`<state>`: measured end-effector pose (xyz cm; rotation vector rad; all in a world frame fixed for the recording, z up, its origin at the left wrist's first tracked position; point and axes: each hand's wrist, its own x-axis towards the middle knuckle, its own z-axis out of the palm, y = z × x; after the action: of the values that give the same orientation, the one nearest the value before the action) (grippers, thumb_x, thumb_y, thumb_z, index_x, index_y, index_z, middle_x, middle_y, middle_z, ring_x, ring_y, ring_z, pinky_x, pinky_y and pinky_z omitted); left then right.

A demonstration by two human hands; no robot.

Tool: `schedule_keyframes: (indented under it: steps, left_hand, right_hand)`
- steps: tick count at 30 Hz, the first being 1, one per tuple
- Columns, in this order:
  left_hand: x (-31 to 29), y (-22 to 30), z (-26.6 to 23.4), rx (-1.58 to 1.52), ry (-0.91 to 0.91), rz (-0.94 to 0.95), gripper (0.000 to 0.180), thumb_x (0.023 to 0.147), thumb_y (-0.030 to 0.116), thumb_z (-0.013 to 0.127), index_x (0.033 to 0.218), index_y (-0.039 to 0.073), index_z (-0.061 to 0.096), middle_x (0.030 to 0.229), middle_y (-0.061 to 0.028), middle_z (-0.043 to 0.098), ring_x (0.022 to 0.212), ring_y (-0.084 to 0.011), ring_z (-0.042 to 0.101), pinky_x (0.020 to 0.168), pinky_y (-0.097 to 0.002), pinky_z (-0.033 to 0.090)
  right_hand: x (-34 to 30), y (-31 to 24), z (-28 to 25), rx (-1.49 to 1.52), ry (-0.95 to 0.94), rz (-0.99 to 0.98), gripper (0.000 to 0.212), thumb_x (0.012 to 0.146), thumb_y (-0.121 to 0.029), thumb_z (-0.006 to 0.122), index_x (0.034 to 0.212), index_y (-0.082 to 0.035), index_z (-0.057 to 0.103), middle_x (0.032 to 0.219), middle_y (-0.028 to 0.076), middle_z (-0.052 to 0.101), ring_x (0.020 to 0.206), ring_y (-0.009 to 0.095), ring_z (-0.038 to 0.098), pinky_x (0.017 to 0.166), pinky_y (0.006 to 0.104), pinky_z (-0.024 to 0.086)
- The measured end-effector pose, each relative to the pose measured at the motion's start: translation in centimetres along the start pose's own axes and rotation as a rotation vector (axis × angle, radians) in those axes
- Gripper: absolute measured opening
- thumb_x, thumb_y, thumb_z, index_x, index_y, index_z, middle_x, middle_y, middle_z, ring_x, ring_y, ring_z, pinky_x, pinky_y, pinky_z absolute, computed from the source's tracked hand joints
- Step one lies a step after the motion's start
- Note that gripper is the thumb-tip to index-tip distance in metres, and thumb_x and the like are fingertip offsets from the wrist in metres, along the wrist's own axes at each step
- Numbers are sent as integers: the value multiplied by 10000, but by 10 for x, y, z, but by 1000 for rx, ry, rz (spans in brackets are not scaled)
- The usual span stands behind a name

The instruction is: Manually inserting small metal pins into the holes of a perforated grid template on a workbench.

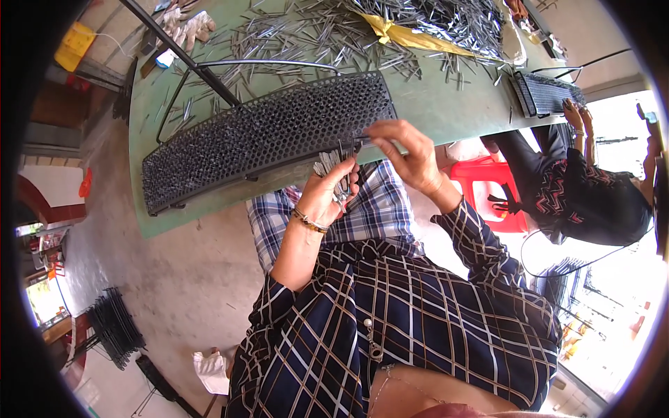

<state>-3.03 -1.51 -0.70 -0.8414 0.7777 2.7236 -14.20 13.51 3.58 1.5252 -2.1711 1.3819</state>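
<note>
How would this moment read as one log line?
left hand: holds metal strips | right hand: by rack end | rack: at edge of green table

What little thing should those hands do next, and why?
Maybe the right hand should guide one thin metal strip toward a hole in the black perforated rack. The left hand holds a bunch of metal strips by the rack's near edge, and the right hand is close to them. I can't tell whether it already pinches one.
</note>
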Motion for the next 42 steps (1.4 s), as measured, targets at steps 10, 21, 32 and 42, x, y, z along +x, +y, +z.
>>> schedule_keyframes:
  steps: [10, 21, 32, 42]
  left_hand:
    - [2, -4, -3, 44, 32, 21, 198, 821, 158, 684, 981, 46, 651, 812, -24, 616, 683, -90, 565, 545, -228, 461]
    - [3, -10, -7, 106, 35, 59, 213, 816, 153, 692, 997, 49, 646, 838, -16, 612, 705, -90, 555, 550, -236, 465]
    - [2, -11, -7, 132, -1, 103, 234, 813, 177, 702, 1005, 56, 645, 843, -4, 611, 709, -88, 556, 559, -234, 458]
    - [2, -13, -6, 123, -17, 114, 239, 810, 163, 705, 1013, 53, 644, 848, -6, 613, 710, -93, 559, 561, -240, 459]
  right_hand:
    - [25, 30, 8, 42, 152, 326, 153, 825, -31, 638, 976, -10, 641, 875, 91, 667, 745, 141, 623, 680, 260, 493]
    - [27, 42, 25, -36, 82, 327, 152, 812, -69, 650, 959, -31, 655, 851, 95, 662, 662, 178, 625, 611, 279, 501]
    - [27, 40, 28, -295, 24, 156, 120, 776, -93, 665, 882, -38, 675, 846, 93, 615, 730, 287, 615, 636, 352, 499]
    - [28, 40, 25, -283, -28, 87, 121, 775, -108, 668, 877, -41, 671, 845, 84, 606, 727, 273, 609, 647, 358, 495]
